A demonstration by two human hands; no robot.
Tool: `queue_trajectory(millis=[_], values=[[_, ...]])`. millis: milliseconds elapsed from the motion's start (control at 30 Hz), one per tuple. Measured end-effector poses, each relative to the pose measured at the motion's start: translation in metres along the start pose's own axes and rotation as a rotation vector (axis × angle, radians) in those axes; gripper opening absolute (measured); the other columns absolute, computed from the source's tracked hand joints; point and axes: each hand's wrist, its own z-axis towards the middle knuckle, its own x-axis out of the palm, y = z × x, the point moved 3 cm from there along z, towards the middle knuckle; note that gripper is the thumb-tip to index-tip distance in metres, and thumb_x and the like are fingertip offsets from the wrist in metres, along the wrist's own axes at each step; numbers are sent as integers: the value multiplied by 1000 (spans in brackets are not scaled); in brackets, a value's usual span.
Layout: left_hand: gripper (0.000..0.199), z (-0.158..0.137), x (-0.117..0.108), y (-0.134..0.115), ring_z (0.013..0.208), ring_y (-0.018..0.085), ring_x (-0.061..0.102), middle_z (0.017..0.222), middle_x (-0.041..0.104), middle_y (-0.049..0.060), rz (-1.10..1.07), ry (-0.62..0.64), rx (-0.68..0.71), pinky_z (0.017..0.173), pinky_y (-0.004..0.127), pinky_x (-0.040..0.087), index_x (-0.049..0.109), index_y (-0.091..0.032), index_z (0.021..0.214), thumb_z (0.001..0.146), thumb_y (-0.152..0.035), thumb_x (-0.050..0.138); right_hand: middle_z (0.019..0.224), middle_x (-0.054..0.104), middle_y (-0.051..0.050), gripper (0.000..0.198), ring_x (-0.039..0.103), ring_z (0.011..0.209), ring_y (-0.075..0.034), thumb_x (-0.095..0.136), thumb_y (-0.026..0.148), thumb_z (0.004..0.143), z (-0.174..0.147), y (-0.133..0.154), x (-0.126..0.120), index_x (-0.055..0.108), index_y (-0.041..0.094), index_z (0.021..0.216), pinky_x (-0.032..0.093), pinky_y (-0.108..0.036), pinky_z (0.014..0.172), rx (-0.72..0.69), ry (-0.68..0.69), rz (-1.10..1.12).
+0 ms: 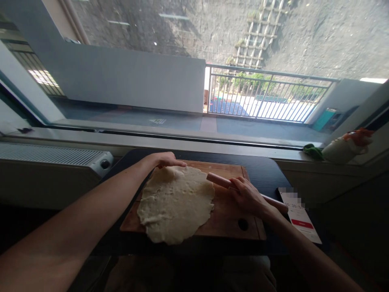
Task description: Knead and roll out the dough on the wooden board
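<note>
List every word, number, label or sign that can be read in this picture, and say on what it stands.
"20": on the phone screen, right of the cutting board; the digits beside it are too blurred to read.
Red button on the same screen: text too small to read.
Sign on the ground outside the window: unreadable.

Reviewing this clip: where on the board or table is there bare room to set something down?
Bare board lies between the dough and the board's right edge, around its round hole. Dark table is bare beyond the board's far right corner. Crowded: the right hand with the rolling pin, the phone, and the left hand on the dough's far edge.
</note>
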Motion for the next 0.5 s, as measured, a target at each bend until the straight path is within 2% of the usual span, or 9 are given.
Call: queue_trajectory(millis=[67, 133, 233, 367, 433, 500], values=[[63, 0, 2, -8, 54, 15, 49, 62, 53, 4, 53, 21, -26, 50, 26, 35, 63, -14, 71, 50, -74, 64, 98, 56, -5, 15, 52, 90, -17, 48, 22, 89, 0, 0, 0, 56, 21, 102, 38, -26, 77, -1, -2, 0], [56, -2, 5, -19, 56, 15, 49, 63, 55, 3, 29, 54, 50, 51, 25, 36, 64, -15, 71, 49, -66, 70, 98, 57, -5, 16, 52, 89, -17, 47, 22, 89, 1, 0, 0, 56, 21, 103, 38, -26, 77, 0, -9, 1], [50, -5, 10, -33, 56, 12, 47, 65, 55, 1, -133, 119, 185, 51, 23, 35, 65, -17, 77, 51, -58, 73, 98, 57, -4, 16, 52, 88, -16, 46, 22, 90, 0, 0, -1, 56, 21, 103, 37, -26, 76, 1, -15, -3], [59, -6, 12, -39, 52, 13, 48, 62, 54, 1, -155, 214, 96, 47, 24, 36, 66, -15, 83, 51, -64, 72, 98, 56, -4, 16, 52, 87, -16, 47, 23, 90, -1, 1, -2, 55, 22, 104, 38, -26, 76, 0, -10, -4], [57, -6, 13, -42, 54, 16, 52, 65, 58, 4, -104, 268, 67, 47, 25, 38, 67, -14, 81, 47, -59, 76, 98, 56, -4, 16, 52, 87, -16, 47, 24, 91, -2, 2, -1, 56, 21, 103, 38, -27, 76, 4, -8, -6], [50, -8, 16, -48, 59, 18, 56, 68, 63, 5, -96, 312, 102, 50, 26, 41, 68, -14, 76, 43, -49, 80, 97, 56, -4, 15, 52, 86, -16, 47, 25, 91, -2, 3, -1, 56, 21, 103, 38, -27, 77, 7, -3, -2]])
